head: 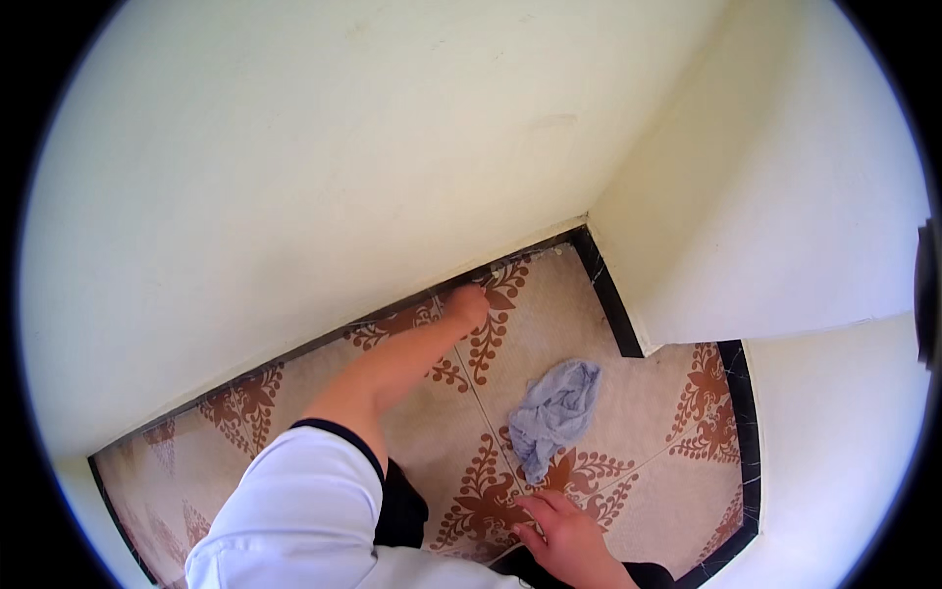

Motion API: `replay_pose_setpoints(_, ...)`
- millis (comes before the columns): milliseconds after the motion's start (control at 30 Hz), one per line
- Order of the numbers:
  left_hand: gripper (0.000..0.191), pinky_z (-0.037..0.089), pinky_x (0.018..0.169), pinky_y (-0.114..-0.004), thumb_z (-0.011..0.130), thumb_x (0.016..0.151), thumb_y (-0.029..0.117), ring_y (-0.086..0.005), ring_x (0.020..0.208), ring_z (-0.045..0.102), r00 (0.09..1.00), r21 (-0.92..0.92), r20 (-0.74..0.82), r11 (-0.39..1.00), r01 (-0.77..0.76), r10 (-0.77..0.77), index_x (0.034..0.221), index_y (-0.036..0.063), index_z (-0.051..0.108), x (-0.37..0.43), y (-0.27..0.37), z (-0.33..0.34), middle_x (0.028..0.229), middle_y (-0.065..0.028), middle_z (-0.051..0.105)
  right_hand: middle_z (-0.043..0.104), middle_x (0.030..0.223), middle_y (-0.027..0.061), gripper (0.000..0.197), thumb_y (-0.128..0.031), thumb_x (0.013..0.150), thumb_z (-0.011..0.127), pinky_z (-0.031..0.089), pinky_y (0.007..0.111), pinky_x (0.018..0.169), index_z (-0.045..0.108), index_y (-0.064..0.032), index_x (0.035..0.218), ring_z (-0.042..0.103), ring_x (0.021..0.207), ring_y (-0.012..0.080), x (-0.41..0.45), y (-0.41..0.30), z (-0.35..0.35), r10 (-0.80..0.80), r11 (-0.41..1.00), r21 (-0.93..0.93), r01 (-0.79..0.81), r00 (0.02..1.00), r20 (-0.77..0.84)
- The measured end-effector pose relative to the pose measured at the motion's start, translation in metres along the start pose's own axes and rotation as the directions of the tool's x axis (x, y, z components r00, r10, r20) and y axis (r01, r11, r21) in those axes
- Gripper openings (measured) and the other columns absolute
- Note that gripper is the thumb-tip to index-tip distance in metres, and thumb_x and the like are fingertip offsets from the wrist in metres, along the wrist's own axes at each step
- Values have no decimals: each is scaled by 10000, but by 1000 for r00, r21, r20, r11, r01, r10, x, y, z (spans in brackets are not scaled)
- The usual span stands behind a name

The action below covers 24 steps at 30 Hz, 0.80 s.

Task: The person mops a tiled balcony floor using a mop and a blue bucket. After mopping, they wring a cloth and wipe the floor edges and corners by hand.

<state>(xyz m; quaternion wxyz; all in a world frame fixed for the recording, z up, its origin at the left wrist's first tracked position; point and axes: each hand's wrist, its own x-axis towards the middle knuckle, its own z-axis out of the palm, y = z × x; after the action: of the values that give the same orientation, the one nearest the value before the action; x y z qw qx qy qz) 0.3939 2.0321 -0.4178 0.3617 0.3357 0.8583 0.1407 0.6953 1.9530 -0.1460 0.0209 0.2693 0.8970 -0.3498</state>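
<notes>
My left hand [466, 303] reaches down to the foot of the wall, its fingers curled against the black skirting [397, 303]. Whether it holds something small cannot be seen. A crumpled grey-blue cloth [557, 412] lies on the patterned tile floor [589, 309], to the right of my left arm. Below the cloth, near my knees, hovers my right hand [559, 528], fingers apart and nothing in it. Small pale bits [557, 251] lie along the floor's edge near the wall corner.
A cream wall [331, 169] rises in front of me. At the right, a wall corner [647, 346] juts out over the floor, edged by black skirting [607, 291]. Another wall [831, 427] stands at the far right, and a dark object [926, 294] shows at the picture's right rim.
</notes>
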Motion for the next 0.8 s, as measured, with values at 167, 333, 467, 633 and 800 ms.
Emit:
replay_pose_setpoints(167,307,440,795,-426,410,839,182,-364,921,554,981,118,-20,975,-187,191,916,-35,614,16,-27,7,1025,-230,574,561,941,152,258,-103,756,602,462,390,714,561,-30,1000,555,841,340,5,20,10,38,997,64,-34,997,-68)
replay_pose_setpoints(333,328,446,777,-417,390,889,207,-344,877,575,990,-26,-104,995,-95,92,856,-14,631,28,-6,5,931,-220,604,569,901,157,298,-163,760,633,479,360,673,558,-22,1012,586,771,304,26,10,13,140,964,193,-182,967,215)
replay_pose_setpoints(467,312,470,689,-421,435,880,259,-319,751,599,990,-129,-126,989,-74,58,882,5,615,7,-15,18,826,-174,624,581,893,164,321,-179,774,623,482,342,661,549,-10,1036,591,758,279,16,41,21,208,972,90,-217,973,95)
replay_pose_setpoints(633,226,461,628,-324,493,880,261,-118,665,518,903,-817,430,426,388,2,778,77,577,-56,10,39,671,-25,522,591,945,139,390,-255,837,561,477,315,655,503,-3,1129,593,742,241,22,88,70,443,729,544,-415,892,87)
replay_pose_setpoints(800,242,438,563,-282,497,885,282,-110,695,508,871,-866,451,331,375,195,866,68,610,-113,59,29,719,-4,535,570,1005,74,417,-315,901,454,481,289,658,449,-17,1193,542,934,170,94,107,86,655,430,751,-501,745,122)
